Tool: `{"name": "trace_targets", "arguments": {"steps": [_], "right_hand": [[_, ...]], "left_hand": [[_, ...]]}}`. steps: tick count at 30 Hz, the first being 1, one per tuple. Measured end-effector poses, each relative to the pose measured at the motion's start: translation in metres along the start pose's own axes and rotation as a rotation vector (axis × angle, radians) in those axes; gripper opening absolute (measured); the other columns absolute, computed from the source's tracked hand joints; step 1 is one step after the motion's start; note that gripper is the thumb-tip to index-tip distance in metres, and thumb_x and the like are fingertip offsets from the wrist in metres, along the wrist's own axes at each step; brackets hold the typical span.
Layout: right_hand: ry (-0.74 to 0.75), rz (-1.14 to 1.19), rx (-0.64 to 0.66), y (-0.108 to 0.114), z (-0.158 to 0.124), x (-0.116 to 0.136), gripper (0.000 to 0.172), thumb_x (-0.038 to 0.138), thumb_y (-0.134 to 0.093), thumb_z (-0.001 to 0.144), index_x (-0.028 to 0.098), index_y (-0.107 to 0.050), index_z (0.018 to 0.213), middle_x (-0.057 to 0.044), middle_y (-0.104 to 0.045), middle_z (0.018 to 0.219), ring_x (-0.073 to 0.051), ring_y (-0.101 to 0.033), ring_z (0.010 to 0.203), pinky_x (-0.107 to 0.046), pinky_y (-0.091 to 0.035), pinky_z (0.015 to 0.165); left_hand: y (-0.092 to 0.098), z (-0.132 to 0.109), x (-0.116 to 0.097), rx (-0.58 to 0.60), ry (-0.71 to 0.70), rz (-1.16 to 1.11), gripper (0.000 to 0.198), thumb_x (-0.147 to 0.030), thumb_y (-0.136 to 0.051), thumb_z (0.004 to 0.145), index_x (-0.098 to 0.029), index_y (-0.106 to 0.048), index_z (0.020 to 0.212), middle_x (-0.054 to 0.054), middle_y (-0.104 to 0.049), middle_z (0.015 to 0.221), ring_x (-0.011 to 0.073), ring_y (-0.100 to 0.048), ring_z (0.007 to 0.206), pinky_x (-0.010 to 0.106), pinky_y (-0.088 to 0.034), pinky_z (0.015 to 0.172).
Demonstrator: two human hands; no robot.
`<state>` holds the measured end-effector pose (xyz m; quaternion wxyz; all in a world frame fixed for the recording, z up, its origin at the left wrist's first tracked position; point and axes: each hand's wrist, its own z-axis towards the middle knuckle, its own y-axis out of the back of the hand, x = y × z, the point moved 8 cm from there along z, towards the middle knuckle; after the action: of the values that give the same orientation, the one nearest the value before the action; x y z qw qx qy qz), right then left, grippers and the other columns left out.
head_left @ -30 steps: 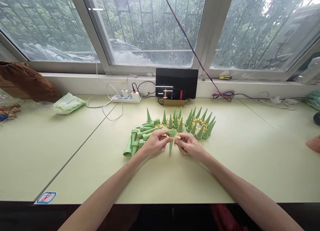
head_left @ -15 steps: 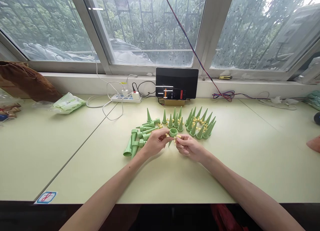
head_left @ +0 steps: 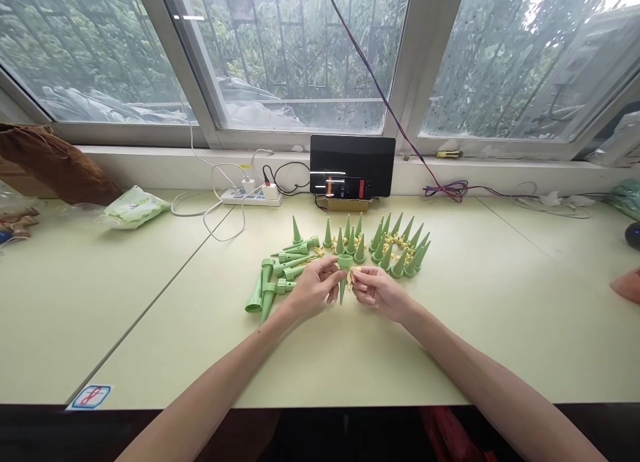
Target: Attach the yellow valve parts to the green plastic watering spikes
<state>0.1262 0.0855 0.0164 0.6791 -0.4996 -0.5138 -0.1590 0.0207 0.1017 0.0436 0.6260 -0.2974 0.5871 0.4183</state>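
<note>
Green spike (head_left: 343,279) hangs tip-down above the counter (head_left: 475,329), left hand (head_left: 313,290) grip pinched on its collar, right hand (head_left: 379,290) grip closed on a small yellow piece (head_left: 356,270) at the rim (best kept square, I judge). Half a second ago its mouth faced up. Standing cones (head_left: 395,245) sit beyond.

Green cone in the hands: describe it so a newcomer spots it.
Below the black screen, green cones stand on the table. Just nearer, the left hand holds one cone, the right hand a yellow piece beside it; that cone alone is off the table, point down.
</note>
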Motion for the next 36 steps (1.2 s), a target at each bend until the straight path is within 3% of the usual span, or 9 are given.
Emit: {"name": "trace_targets", "arguments": {"steps": [8, 15, 18, 24, 28, 33, 36], "right_hand": [[-0.004, -0.155, -0.040, 0.003, -0.001, -0.002, 0.038, 0.044, -0.072, 0.083, 0.017, -0.052, 0.069, 0.007, -0.040, 0.057, -0.004, -0.035, 0.039, -0.020, -0.016, 0.037], [0.113, -0.553, -0.122, 0.001, -0.005, 0.011, 0.034, 0.049, -0.062, 0.089, 0.018, -0.058, 0.075, 0.008, -0.040, 0.049, -0.007, -0.032, 0.037, -0.022, -0.024, 0.039], [0.207, -0.772, -0.158, -0.001, -0.007, 0.021, 0.033, 0.045, -0.056, 0.093, 0.019, -0.059, 0.073, 0.005, -0.042, 0.051, -0.010, -0.036, 0.043, -0.024, -0.028, 0.044], [0.481, -1.133, -0.223, -0.007, -0.013, 0.035, 0.033, 0.031, -0.052, 0.095, 0.019, -0.049, 0.065, 0.001, -0.044, 0.060, -0.013, -0.035, 0.056, -0.027, -0.027, 0.055], [0.487, -1.126, -0.248, -0.005, -0.012, 0.034, 0.033, 0.030, -0.053, 0.094, 0.020, -0.046, 0.063, 0.002, -0.044, 0.060, -0.013, -0.034, 0.056, -0.028, -0.026, 0.056], [0.444, -1.045, -0.249, -0.003, -0.012, 0.033, 0.033, 0.033, -0.056, 0.092, 0.020, -0.052, 0.062, 0.002, -0.042, 0.058, -0.013, -0.034, 0.055, -0.026, -0.025, 0.053], [0.328, -0.886, -0.220, 0.000, -0.010, 0.026, 0.030, 0.040, -0.058, 0.092, 0.019, -0.060, 0.070, 0.003, -0.043, 0.053, -0.011, -0.035, 0.049, -0.025, -0.026, 0.048]], "left_hand": [[-0.001, -0.002, -0.002, 0.029, 0.067, -0.023, 0.041, -0.049, -0.069, 0.082, -0.019, -0.043, 0.073, -0.010, -0.039, 0.049, 0.0069, -0.042, 0.034, 0.020, -0.026, 0.035], [0.001, -0.002, 0.008, 0.073, 0.162, -0.111, 0.038, -0.048, -0.073, 0.079, -0.014, -0.055, 0.080, -0.007, -0.046, 0.060, 0.0026, -0.037, 0.036, 0.020, -0.025, 0.036], [-0.001, -0.003, 0.011, 0.099, 0.206, -0.168, 0.037, -0.048, -0.072, 0.081, -0.012, -0.060, 0.081, -0.006, -0.046, 0.056, 0.0017, -0.033, 0.037, 0.019, -0.024, 0.037], [-0.001, -0.004, 0.018, 0.076, 0.335, -0.256, 0.041, -0.048, -0.076, 0.077, -0.011, -0.062, 0.086, 0.001, -0.060, 0.070, 0.0003, -0.032, 0.040, 0.017, -0.019, 0.035], [-0.002, -0.004, 0.018, 0.092, 0.351, -0.277, 0.039, -0.047, -0.074, 0.079, -0.011, -0.060, 0.084, 0.002, -0.061, 0.071, -0.0003, -0.031, 0.041, 0.016, -0.017, 0.034], [-0.002, -0.004, 0.018, 0.095, 0.292, -0.248, 0.041, -0.049, -0.075, 0.077, -0.011, -0.061, 0.084, 0.000, -0.057, 0.069, 0.0019, -0.035, 0.043, 0.017, -0.024, 0.035], [-0.001, -0.003, 0.018, 0.114, 0.228, -0.176, 0.041, -0.050, -0.072, 0.080, -0.011, -0.061, 0.085, -0.002, -0.054, 0.061, 0.0034, -0.038, 0.041, 0.018, -0.028, 0.037]]}}
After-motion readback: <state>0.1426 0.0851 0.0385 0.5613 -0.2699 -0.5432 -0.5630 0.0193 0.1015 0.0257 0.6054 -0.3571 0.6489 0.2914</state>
